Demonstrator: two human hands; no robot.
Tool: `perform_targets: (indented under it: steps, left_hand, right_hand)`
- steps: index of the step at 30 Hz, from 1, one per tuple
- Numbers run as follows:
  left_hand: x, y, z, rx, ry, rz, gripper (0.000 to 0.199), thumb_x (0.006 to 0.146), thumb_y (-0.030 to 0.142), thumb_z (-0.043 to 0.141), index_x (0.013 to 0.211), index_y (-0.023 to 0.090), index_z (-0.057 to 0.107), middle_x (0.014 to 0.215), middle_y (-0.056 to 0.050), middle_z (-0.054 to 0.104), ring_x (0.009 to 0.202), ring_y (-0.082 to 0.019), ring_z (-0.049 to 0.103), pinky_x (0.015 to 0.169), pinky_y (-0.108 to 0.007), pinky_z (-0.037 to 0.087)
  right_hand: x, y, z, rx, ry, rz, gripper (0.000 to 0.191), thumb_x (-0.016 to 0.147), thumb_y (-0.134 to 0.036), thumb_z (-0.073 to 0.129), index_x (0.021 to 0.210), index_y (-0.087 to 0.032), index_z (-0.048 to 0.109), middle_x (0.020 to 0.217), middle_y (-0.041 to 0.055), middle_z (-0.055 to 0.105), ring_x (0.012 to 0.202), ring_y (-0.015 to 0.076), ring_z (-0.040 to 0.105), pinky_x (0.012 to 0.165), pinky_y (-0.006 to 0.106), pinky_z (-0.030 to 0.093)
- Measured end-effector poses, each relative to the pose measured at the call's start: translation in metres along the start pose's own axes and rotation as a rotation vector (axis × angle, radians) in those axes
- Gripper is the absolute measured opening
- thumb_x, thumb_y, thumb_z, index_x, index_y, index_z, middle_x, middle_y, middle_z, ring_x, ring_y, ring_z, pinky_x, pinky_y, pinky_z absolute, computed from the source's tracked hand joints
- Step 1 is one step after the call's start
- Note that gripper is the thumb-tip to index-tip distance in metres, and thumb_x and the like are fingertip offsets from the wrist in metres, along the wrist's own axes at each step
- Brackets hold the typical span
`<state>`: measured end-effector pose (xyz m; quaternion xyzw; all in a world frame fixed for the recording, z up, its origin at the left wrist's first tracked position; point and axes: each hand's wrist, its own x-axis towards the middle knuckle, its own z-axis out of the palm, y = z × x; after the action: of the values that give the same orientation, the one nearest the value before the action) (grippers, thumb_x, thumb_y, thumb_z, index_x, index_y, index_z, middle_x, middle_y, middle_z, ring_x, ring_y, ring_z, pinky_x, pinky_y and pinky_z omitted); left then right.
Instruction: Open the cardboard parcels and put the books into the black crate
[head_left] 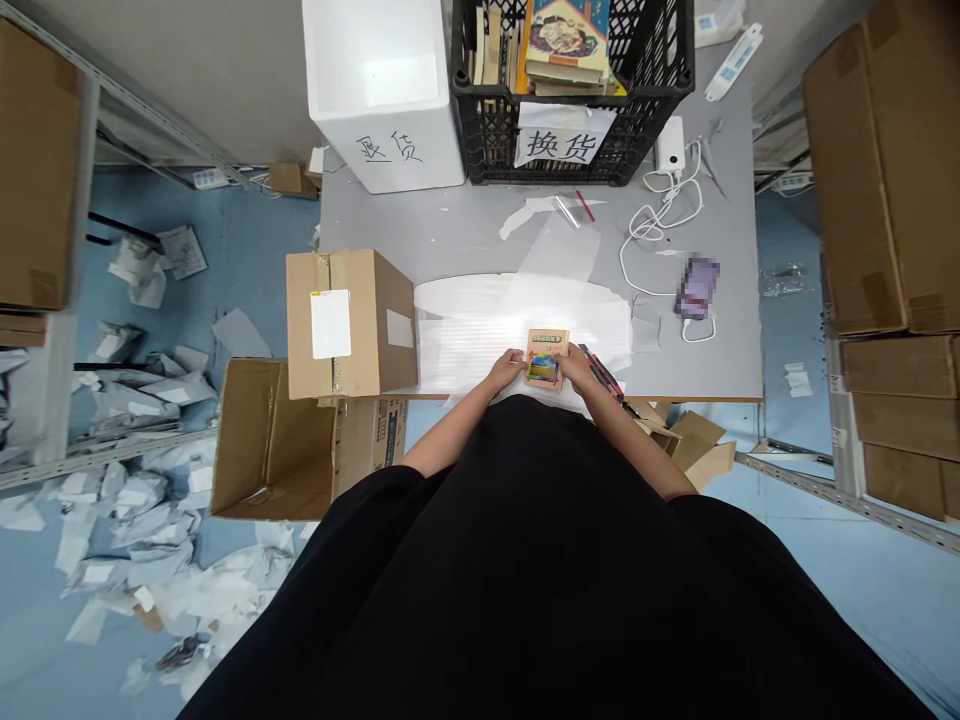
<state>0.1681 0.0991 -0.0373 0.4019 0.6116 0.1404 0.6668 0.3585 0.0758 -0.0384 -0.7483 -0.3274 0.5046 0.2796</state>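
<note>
we look through a single camera worn on the person's head, high above the body and tipped steeply forward and down. the black fabric garment point(525, 580) fills the bottom of the frame, so our viewpoint sits very close to the person, looking down over the chest. the left hand point(506, 370), the right hand point(576, 367) and the small tan picture book point(546, 358) between them land just below the middle of the view. beyond them, the grey rectangular tabletop point(465, 225) reaches the top edge, seen from above. the wide lens also takes in the pale blue floor point(142, 200) and the brown cardboard boxes point(885, 170) on the shelves at the right, which bend toward the frame's edges.
</note>
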Motion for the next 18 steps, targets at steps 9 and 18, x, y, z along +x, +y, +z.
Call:
perform_targets:
  steps: [9, 18]
  left_hand:
    - [0.004, -0.016, -0.017, -0.191, -0.076, -0.119, 0.014, 0.078, 0.02, 0.071, 0.091, 0.015, 0.069, 0.084, -0.006, 0.074, 0.082, -0.017, 0.07, 0.087, -0.033, 0.056]
    - [0.008, -0.035, -0.012, -0.149, 0.052, -0.213, 0.012, 0.078, 0.013, 0.068, 0.09, 0.014, 0.068, 0.074, -0.003, 0.071, 0.075, -0.014, 0.07, 0.079, -0.028, 0.057]
  right_hand:
    - [0.003, 0.006, 0.02, 0.158, -0.145, 0.126, 0.025, 0.074, -0.022, 0.066, 0.098, -0.021, 0.062, 0.096, 0.0069, 0.073, 0.09, 0.0233, 0.07, 0.084, 0.04, 0.058]
    - [0.0, 0.042, 0.026, -0.188, -0.028, 0.055, 0.027, 0.065, -0.016, 0.055, 0.091, -0.024, 0.056, 0.089, -0.0008, 0.066, 0.088, 0.0189, 0.064, 0.088, 0.034, 0.052]
